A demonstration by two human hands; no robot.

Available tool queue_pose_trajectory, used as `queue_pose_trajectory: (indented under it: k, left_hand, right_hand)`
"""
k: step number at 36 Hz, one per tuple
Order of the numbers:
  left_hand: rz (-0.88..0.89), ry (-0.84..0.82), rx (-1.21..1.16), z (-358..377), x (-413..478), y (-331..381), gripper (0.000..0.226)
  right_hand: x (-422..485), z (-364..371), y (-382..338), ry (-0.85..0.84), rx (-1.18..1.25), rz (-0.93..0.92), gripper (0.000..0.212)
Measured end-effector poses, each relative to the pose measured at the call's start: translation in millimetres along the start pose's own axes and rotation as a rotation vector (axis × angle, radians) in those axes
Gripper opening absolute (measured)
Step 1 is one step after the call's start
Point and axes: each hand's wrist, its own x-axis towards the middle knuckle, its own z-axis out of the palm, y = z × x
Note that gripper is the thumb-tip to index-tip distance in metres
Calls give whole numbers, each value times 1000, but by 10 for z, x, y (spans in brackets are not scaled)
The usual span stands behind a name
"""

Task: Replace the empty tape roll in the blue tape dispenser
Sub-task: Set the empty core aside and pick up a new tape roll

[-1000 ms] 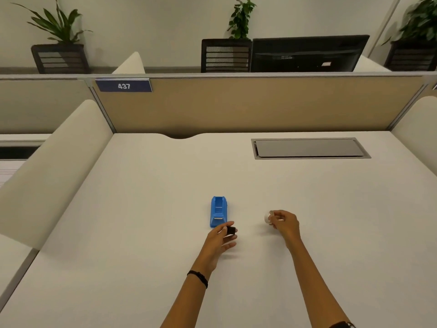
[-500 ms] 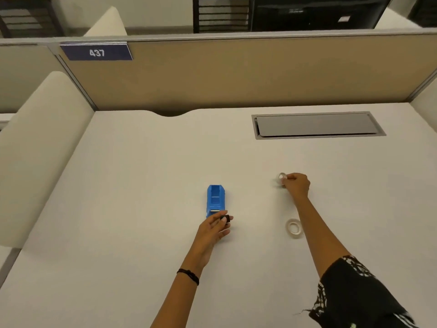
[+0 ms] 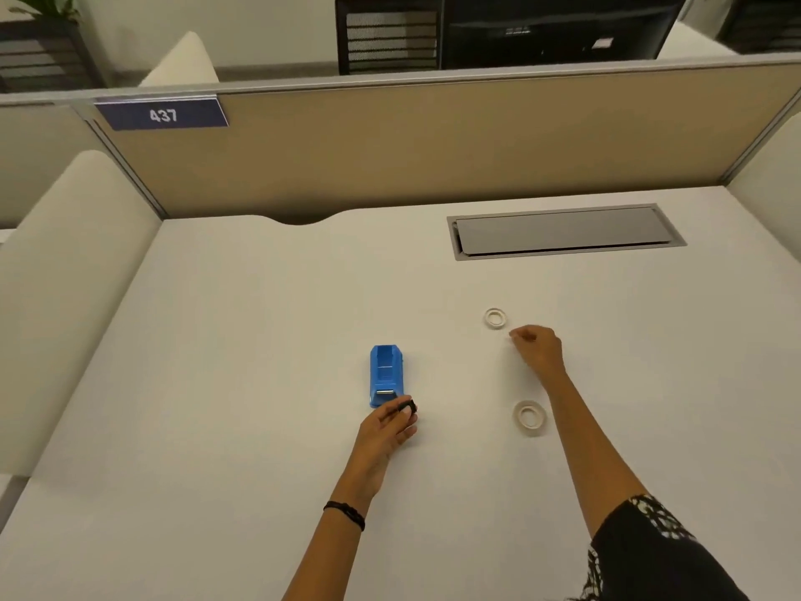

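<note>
**Empty core set down, spindle out**

The blue tape dispenser (image 3: 386, 376) sits at centre frame on the desk (image 3: 260, 340), its bay open and bare. Half a second ago the right hand (image 3: 537, 348) pinched a small ring; now that empty core (image 3: 495, 318) lies alone just above-left of it, released. So removal looks done (loading comes next). The right hand is loosely curled, holding nothing I can see. The left hand (image 3: 389, 427) pinches the black spindle (image 3: 406, 406) beside the dispenser's near end. A fuller tape roll (image 3: 529, 417) waits lower right.
</note>
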Motion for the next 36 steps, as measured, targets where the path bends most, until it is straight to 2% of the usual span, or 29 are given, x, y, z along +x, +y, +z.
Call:
queue_pose_trajectory:
  k: [12, 17, 26, 30, 36]
  left_hand:
    - [4, 0, 18, 89, -98, -49, 16]
    - [17, -1, 47, 114, -160, -73, 22]
    - [4, 10, 82, 123, -187, -157, 20]
    - [57, 3, 85, 98, -438, -125, 15]
    - [101, 30, 116, 129, -462, -156, 14]
  right_hand:
    - [-790, -189, 398, -138, 48, -111, 13]
    - [-949, -204, 510, -180, 61, -58, 18]
    - [-1067, -85, 744, -204, -156, -62, 50]
    - [-1334, -76, 673, -180, -226, -131, 47]
    - [-1433, 10, 650, -252, -269, -172, 45]
